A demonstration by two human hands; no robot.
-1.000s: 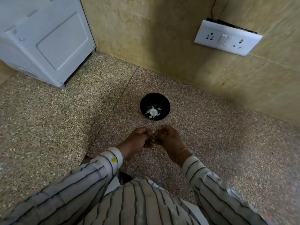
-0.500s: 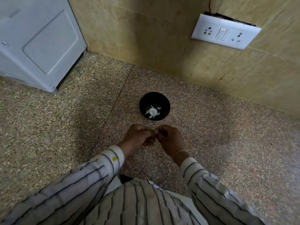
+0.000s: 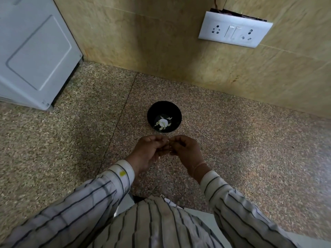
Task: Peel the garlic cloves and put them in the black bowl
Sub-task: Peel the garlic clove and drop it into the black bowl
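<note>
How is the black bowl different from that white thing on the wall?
The black bowl is round; the white switch plate is rectangular. The bowl sits on the speckled surface; the plate hangs on the wall. The bowl holds white garlic pieces; the plate carries sockets and switches.

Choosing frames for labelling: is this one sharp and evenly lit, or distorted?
Head view: wide-angle bending leans the white appliance and socket plate outward; a soft shadow darkens the wall behind the black bowl; the sleeves look smeared; the clove pinched between left hand and right hand is barely resolved.
</note>
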